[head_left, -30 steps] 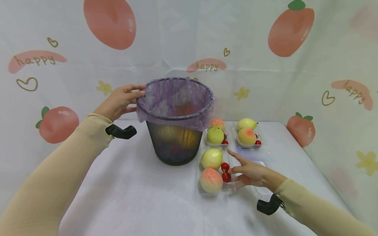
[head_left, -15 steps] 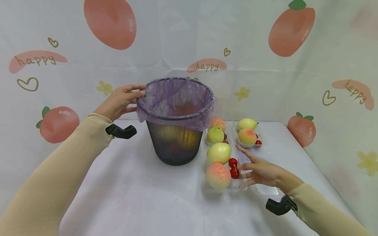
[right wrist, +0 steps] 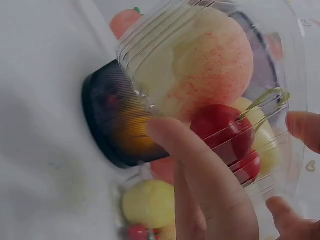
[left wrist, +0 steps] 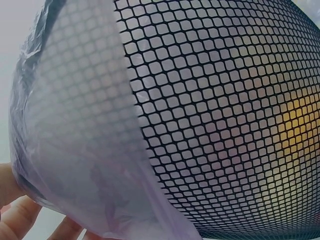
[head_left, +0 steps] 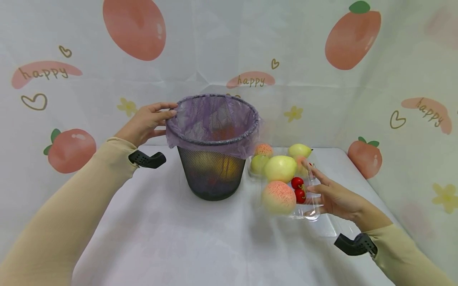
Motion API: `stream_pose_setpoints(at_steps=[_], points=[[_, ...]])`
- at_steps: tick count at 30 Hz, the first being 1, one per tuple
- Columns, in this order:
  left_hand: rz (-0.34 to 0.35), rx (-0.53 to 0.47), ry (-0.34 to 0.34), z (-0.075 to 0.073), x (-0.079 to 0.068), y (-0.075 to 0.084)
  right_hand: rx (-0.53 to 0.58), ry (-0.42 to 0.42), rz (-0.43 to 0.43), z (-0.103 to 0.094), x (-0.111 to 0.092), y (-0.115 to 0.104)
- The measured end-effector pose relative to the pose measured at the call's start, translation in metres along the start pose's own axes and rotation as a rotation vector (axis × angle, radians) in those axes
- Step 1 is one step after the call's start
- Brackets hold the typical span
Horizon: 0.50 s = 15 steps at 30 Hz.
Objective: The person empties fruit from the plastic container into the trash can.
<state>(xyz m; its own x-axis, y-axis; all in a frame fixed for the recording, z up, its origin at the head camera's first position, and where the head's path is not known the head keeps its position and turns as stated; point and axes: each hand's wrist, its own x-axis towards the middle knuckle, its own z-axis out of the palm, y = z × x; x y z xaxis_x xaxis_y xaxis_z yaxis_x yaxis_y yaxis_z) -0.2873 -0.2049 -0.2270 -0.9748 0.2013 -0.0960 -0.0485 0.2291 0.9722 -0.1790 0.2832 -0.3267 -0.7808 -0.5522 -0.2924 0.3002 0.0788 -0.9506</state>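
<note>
My left hand point(head_left: 144, 123) grips the rim of a black mesh wastebasket point(head_left: 211, 192), which is lined with a purple plastic bag point(head_left: 229, 148). In the left wrist view the fingertips point(left wrist: 20, 220) show at the bag's folded edge. Yellow and reddish shapes are visible through the mesh. Right of the basket, my right hand point(head_left: 340, 200) holds a clear plastic box point(head_left: 309, 217) by its right side, raised above the table. Inside lie a peach point(head_left: 279, 198), a yellow-green pear point(head_left: 280, 169) and red cherries point(head_left: 299, 190). The thumb and fingers spread around the box in the right wrist view.
Behind the raised box, two more clear boxes hold fruit, including a peach point(head_left: 263, 149), a green pear point(head_left: 258, 164) and a yellow pear point(head_left: 299, 150). A flat clear plastic piece point(head_left: 327, 228) lies on the white table point(head_left: 179, 242), below the right hand. A fruit-print cloth point(head_left: 200, 47) hangs behind.
My right hand has lifted the box of fruit off the table and carried it right and upward, so it now overlaps the boxes behind. The left hand and basket have stayed put.
</note>
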Motion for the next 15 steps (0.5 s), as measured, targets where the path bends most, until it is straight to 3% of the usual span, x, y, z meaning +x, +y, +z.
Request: stream_pose_setpoints(at_steps=[6,15], points=[[0.004,-0.005,0.000,0.000,0.001,-0.001,-0.005,0.046,-0.057,-0.008,-0.007,-0.008],[0.004,0.011,0.002,-0.001,0.001,-0.002,0.121,-0.067,-0.191,-0.013,-0.010,-0.027]])
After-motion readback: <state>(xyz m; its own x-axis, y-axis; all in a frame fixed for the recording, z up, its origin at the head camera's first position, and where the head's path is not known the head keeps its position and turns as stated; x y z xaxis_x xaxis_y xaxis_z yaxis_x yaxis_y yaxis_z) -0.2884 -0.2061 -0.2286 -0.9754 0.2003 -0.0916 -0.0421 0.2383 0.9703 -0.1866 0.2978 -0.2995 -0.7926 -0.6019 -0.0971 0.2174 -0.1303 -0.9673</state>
